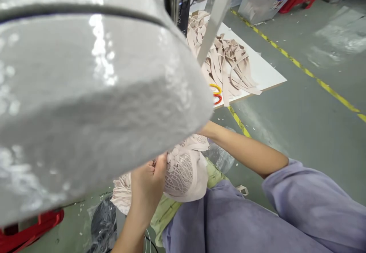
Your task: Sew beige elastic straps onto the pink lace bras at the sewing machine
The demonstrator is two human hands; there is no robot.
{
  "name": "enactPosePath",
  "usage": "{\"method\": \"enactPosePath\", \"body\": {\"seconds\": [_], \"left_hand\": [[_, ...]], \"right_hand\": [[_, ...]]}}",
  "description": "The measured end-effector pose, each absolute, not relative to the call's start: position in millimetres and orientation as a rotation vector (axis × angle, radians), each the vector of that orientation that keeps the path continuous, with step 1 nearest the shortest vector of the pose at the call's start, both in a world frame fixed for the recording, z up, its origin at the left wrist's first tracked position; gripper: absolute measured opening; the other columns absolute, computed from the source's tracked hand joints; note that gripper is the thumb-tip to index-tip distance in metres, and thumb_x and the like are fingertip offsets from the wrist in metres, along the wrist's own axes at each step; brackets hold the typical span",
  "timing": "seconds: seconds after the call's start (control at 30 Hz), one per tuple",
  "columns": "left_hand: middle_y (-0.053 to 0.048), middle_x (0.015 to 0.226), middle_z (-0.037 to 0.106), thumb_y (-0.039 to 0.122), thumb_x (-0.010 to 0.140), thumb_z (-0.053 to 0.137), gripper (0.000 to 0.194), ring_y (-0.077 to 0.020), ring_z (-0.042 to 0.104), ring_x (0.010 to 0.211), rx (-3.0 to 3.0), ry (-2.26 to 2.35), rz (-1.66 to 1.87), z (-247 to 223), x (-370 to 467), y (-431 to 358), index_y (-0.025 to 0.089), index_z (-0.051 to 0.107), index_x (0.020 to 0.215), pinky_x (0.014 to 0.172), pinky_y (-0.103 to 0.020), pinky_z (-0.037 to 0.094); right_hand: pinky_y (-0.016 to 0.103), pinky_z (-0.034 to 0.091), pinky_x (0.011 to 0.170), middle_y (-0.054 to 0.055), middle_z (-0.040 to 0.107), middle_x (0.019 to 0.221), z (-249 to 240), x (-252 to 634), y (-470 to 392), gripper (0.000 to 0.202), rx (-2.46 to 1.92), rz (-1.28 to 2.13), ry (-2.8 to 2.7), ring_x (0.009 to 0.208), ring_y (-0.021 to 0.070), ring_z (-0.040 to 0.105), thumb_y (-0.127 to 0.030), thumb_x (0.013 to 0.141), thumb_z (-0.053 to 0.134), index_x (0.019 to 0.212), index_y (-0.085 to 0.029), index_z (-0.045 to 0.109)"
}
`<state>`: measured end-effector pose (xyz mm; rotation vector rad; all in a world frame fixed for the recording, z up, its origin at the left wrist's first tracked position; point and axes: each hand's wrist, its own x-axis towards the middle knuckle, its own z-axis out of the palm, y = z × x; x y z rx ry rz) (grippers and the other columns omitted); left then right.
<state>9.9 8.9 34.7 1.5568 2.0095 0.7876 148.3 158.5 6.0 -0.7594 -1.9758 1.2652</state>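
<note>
My left hand [151, 180] is closed on the edge of a beige lace bra [180, 174], thumb on top. One rounded lace cup with a smooth border faces up beside the thumb, and more of the bra runs up to the right. The large pale sewing machine head [108, 100] covers the fingertips and the far part of the bra. My right forearm [240, 150] reaches in from the right. My right hand is hidden behind the machine head, so its fingers and anything in them do not show.
Beige fabric strips [225, 62] lie heaped on a white tabletop [268, 78], with red-and-yellow scissors handles [216, 94] near its edge. Green cloth [168, 211] lies over my lap. More gathered beige fabric [122, 194] hangs at left. A lidded plastic bin [260, 1] stands beyond.
</note>
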Motion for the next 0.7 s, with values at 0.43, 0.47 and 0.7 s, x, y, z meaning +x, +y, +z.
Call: {"method": "enactPosePath", "body": {"seconds": [0.43, 0.47, 0.7], "left_hand": [[-0.003, 0.094, 0.079, 0.037, 0.092, 0.057, 0.027, -0.0250, 0.074, 0.092, 1.556, 2.006, 0.906, 23, 13, 7, 0.028, 0.076, 0.109, 0.065, -0.031, 0.060], [-0.003, 0.093, 0.079, 0.037, 0.092, 0.057, 0.027, -0.0249, 0.074, 0.091, 1.553, 2.009, 0.904, 23, 13, 7, 0.028, 0.076, 0.109, 0.065, -0.031, 0.059], [-0.003, 0.090, 0.079, 0.037, 0.093, 0.057, 0.027, -0.0249, 0.074, 0.088, 1.558, 2.004, 0.902, 25, 14, 8, 0.026, 0.077, 0.108, 0.064, -0.031, 0.059]], "right_hand": [[0.034, 0.050, 0.082, 0.004, 0.062, 0.095, -7, 146, 170, 0.005, -0.673, 1.239, -2.067, 0.081, 0.0169, 0.055, -0.018, 0.079, 0.065, 0.076, -0.017, 0.061], [0.034, 0.050, 0.082, 0.004, 0.062, 0.095, -7, 146, 170, 0.006, -0.677, 1.237, -2.073, 0.079, 0.0161, 0.055, -0.017, 0.079, 0.065, 0.075, -0.017, 0.060], [0.032, 0.049, 0.077, 0.004, 0.061, 0.095, -4, 146, 170, 0.008, -0.684, 1.252, -2.067, 0.079, 0.0158, 0.054, -0.016, 0.077, 0.064, 0.072, -0.017, 0.058]]}}
